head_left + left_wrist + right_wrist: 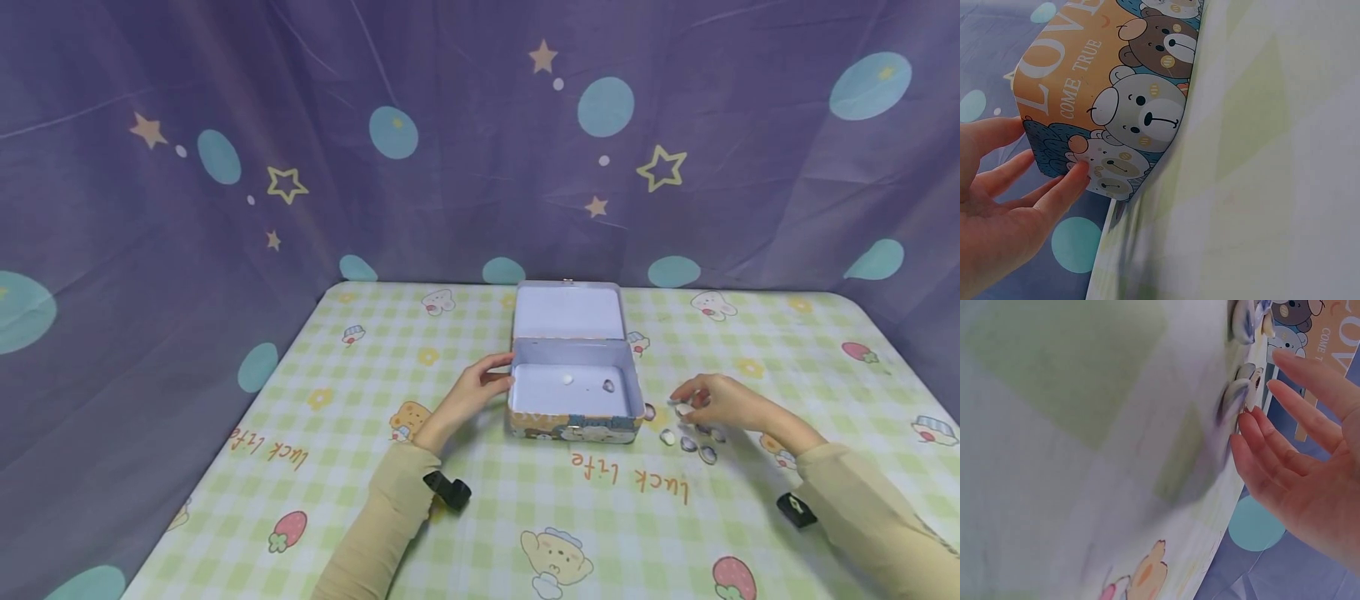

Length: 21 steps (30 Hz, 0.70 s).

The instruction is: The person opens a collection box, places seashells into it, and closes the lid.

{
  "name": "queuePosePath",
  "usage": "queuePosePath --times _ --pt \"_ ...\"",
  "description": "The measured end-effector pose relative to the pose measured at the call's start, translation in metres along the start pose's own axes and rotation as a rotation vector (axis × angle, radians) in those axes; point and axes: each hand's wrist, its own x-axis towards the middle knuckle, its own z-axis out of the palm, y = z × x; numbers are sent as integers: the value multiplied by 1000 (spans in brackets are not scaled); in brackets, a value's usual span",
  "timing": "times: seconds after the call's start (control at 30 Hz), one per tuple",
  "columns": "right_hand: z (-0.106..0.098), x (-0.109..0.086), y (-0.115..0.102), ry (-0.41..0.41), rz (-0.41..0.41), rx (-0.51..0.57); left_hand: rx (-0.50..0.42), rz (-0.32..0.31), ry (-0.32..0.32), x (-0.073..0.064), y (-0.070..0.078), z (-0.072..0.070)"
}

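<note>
A tin box (525, 425) with cartoon bears on its sides sits on the table, its lid (568, 310) raised at the back. Inside lie a white shell (567, 379) and a dark-edged shell (608, 386). My left hand (467, 398) touches the box's left side with extended fingers; the left wrist view shows fingertips against the printed wall (1066, 94). To the right of the box, my right hand (727, 403) hovers over several loose shells (687, 444). In the right wrist view, its fingers are spread beside shells (1235, 397), with a gap between thumb and index finger.
A green-and-white checked cloth (300, 450) with cartoon prints covers the table. Behind and to the left hangs a purple curtain (465, 208) with stars and teal dots. One shell (649, 411) lies close to the box's right side.
</note>
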Motion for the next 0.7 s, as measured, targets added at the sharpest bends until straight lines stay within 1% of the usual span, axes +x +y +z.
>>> queuePosePath --times 0.13,0.23,0.37,0.6,0.7 --pt "1 1 0 -2 12 -1 13 13 9 0 0 0" --pt "2 2 1 0 18 -7 16 12 11 0 0 1" --pt "4 2 1 -1 15 -17 5 -3 -4 0 2 1" --pt "5 4 3 -2 6 -30 13 -2 -23 -10 25 1" --pt "5 4 4 1 3 -38 20 -12 -22 -11 28 2"
